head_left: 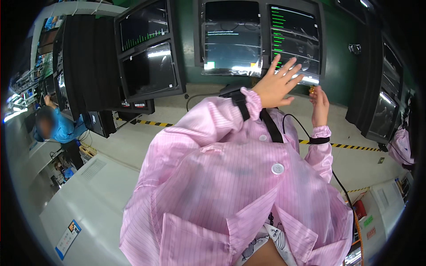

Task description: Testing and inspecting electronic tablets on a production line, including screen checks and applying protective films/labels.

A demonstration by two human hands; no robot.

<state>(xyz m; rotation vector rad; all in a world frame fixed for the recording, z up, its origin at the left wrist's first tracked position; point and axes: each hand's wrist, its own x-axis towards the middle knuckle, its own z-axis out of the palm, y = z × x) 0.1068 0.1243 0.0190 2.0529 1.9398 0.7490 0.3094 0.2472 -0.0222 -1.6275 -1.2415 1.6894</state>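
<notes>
2 screens ahead, left screen and right screen; 1 gold piece, small, shiny, by right screen's lower corner, pinched in right hand fingers; left hand fingers splayed, holding nothing, over right screen, contact unclear.

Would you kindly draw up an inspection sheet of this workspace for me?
Surface: dark green backing around the framed screens.
Job's things: central pair, left display panel and right display panel, both lit; small gold-coloured item, kind unclear.
Clutter: small silver-and-black object against the green, kind unclear.
Hands: left hand spread before the right display panel, contact unclear; right hand pinching the gold-coloured item.
Cables: black cord beside the right forearm.
Surroundings: person in blue at left; black-and-yellow floor tape.
</notes>
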